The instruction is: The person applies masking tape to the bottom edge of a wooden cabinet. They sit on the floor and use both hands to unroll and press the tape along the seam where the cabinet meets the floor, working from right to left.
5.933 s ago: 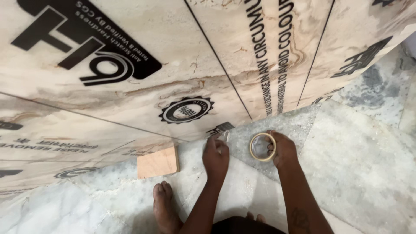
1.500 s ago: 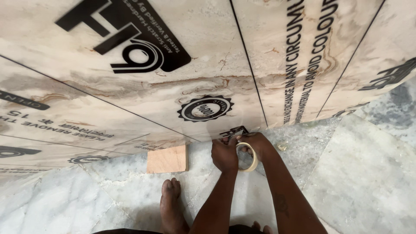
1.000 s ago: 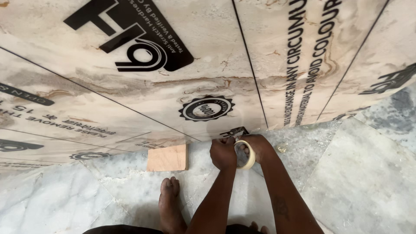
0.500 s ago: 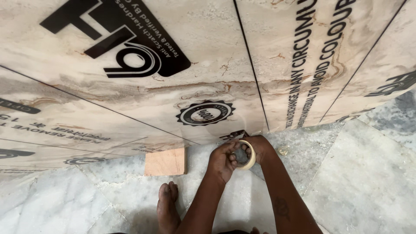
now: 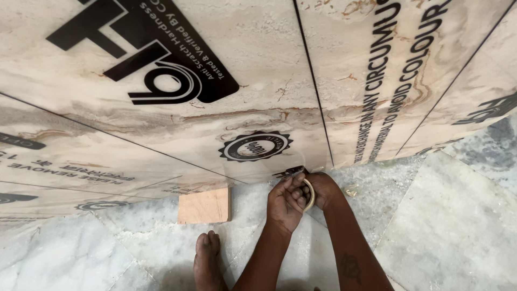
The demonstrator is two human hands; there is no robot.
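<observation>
My right hand (image 5: 326,188) holds a pale roll of tape (image 5: 311,194) upright, just below the lower edge of the large marble-patterned wall slabs (image 5: 280,102). My left hand (image 5: 285,203) is pressed against the roll from the left, fingers curled on its rim. Both hands sit close together at the joint where two slabs meet, next to a small dark piece (image 5: 291,172) on the slab's bottom edge.
A small wooden block (image 5: 204,206) rests on the rough floor against the slab's base, left of my hands. My bare foot (image 5: 207,258) stands below it. Grey marble floor tiles (image 5: 452,226) lie right and left. A small pale bit (image 5: 353,190) lies right of my hands.
Since the oldest frame my hands have come together on the tape roll at the slab's bottom edge. Over the last second they have barely moved; the view shifted slightly.
</observation>
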